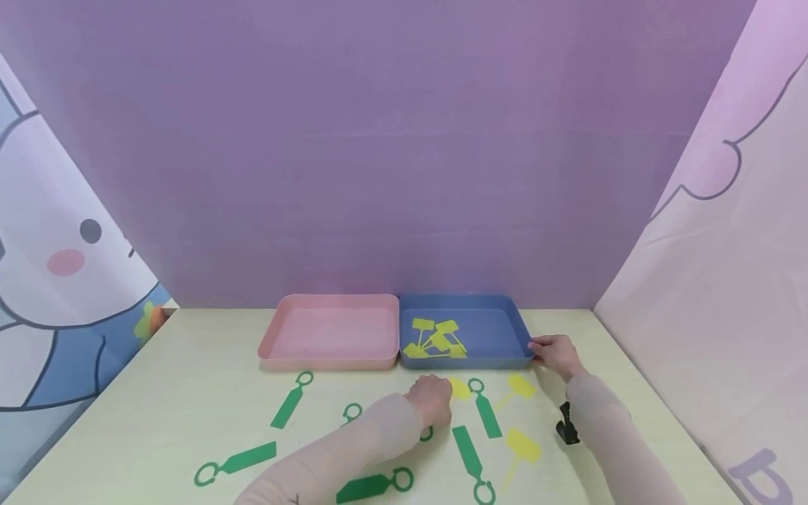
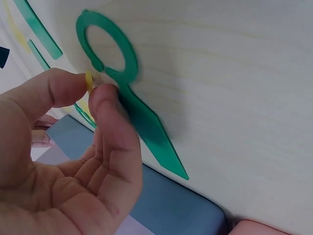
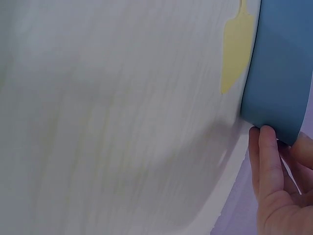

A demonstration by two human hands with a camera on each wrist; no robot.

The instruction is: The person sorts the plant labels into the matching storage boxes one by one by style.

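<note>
My left hand is low over the table, thumb and forefinger pinching a small yellow piece; most of it is hidden by the fingers. Right beside those fingertips is a green loop tag, its flat end pointing toward the trays. My right hand grips the front right corner of the blue tray, thumb at the rim and fingers against the outer wall. Several yellow T-shaped plant labels lie in a loose pile at that tray's left side.
A pink tray adjoins the blue one on the left. Several green loop tags, one of them far left, and yellow labels, such as one at right, are scattered in front. A small black object stands by the right forearm. A purple backdrop rises behind.
</note>
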